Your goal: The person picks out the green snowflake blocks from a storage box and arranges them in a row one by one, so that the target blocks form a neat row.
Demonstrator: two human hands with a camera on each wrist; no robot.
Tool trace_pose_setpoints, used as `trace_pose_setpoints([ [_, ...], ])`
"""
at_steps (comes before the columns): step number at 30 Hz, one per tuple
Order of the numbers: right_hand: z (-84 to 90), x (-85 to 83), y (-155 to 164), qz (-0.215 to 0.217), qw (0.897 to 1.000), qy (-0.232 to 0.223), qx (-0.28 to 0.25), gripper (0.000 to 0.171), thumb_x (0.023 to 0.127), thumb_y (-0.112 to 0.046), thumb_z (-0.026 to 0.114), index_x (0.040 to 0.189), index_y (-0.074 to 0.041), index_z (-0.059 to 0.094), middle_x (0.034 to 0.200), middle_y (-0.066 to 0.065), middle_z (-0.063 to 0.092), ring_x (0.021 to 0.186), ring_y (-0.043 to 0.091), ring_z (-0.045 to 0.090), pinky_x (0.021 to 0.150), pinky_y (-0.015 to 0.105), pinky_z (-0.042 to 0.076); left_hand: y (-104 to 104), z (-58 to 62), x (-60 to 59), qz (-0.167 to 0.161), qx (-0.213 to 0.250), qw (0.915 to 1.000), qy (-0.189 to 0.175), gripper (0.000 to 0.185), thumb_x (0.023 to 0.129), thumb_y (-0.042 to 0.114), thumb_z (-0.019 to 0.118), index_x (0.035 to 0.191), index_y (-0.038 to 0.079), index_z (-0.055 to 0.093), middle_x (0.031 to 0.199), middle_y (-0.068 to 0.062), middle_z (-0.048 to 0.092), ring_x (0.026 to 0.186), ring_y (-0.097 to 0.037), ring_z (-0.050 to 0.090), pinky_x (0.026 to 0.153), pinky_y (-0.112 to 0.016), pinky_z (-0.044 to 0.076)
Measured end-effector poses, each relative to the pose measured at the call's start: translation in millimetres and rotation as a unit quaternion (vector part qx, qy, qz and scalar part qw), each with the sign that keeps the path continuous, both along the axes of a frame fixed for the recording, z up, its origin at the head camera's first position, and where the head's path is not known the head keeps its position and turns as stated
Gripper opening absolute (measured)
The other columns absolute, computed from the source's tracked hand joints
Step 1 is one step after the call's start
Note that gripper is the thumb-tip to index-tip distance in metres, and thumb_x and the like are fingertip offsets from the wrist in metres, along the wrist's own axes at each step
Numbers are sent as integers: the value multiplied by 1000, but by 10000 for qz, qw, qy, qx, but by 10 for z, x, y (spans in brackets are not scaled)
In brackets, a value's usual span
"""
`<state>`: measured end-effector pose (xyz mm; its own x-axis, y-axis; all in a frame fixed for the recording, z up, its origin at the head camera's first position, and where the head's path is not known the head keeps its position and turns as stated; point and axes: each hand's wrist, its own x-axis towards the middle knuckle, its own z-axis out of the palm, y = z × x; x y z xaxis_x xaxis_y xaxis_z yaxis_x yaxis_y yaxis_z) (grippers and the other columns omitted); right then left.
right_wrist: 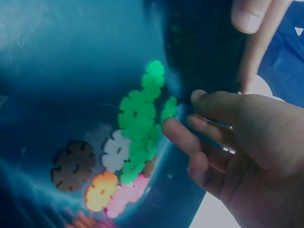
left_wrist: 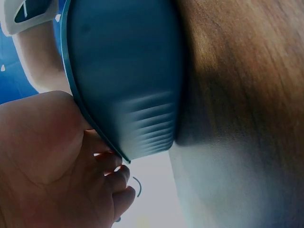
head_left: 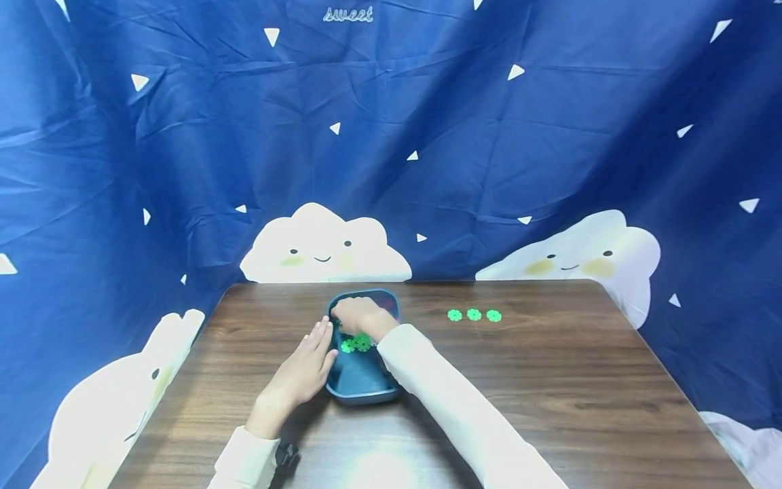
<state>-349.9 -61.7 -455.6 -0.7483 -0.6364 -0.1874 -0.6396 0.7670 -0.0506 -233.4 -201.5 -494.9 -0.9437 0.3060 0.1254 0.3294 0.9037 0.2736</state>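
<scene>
A dark teal plastic bin [head_left: 360,382] stands on the table, holding several flower-shaped plastic discs. My right hand [head_left: 362,316] reaches down into its far part. In the right wrist view, the slightly bent fingers [right_wrist: 178,135] are beside green flower discs [right_wrist: 137,114], with thumb and fingertips apart. Nothing plainly sits between them. Lying near the green ones are a brown disc [right_wrist: 74,166], a white disc [right_wrist: 115,151], an orange disc [right_wrist: 101,191] and pink discs [right_wrist: 124,197]. My left hand [head_left: 307,363], fingers straight, rests against the bin's left rim.
Three green flower discs [head_left: 474,314] lie in a row on the wooden table [head_left: 550,380], right of the bin. A blue curtain [head_left: 391,136] with white triangles and smiling clouds hangs behind the table.
</scene>
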Motion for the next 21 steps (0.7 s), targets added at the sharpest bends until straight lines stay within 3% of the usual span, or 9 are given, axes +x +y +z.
trace_pose_setpoints([
  [3, -81, -23, -11, -90, 9998, 17, 161, 28, 98, -30, 60, 124, -22, 66, 124, -1, 67, 110, 18, 65, 96, 40, 54, -2, -2, -3, 27, -12, 10000, -34, 59, 106, 29, 40, 154, -1, 24, 163, -17, 19, 151, -32, 19, 121, -52, 24],
  [11, -104, -53, 50, -157, 9998, 52, 105, 20, 98, -26, 59, 114, -20, 71, 108, -1, 68, 87, 15, 62, 87, 36, 57, 4, 11, 3, -1, 10, 10000, 62, 58, 105, 26, 42, 153, -3, 25, 162, -18, 21, 150, -35, 24, 121, -51, 25],
  [18, -149, -83, 89, -229, 9995, 8, 201, 29, 99, -25, 58, 128, -23, 64, 125, 1, 65, 112, 19, 62, 100, 41, 52, 1, 8, 4, 48, -41, 9999, -104, 59, 106, 29, 39, 154, -1, 22, 164, -16, 18, 151, -32, 20, 122, -51, 22],
  [21, -156, -90, 94, -227, 9995, 14, 228, 28, 98, -25, 59, 126, -22, 63, 123, 1, 65, 107, 18, 63, 99, 41, 53, 5, 8, -1, 57, -26, 9998, -179, 59, 106, 30, 38, 155, -1, 21, 164, -15, 16, 152, -32, 19, 122, -50, 21],
])
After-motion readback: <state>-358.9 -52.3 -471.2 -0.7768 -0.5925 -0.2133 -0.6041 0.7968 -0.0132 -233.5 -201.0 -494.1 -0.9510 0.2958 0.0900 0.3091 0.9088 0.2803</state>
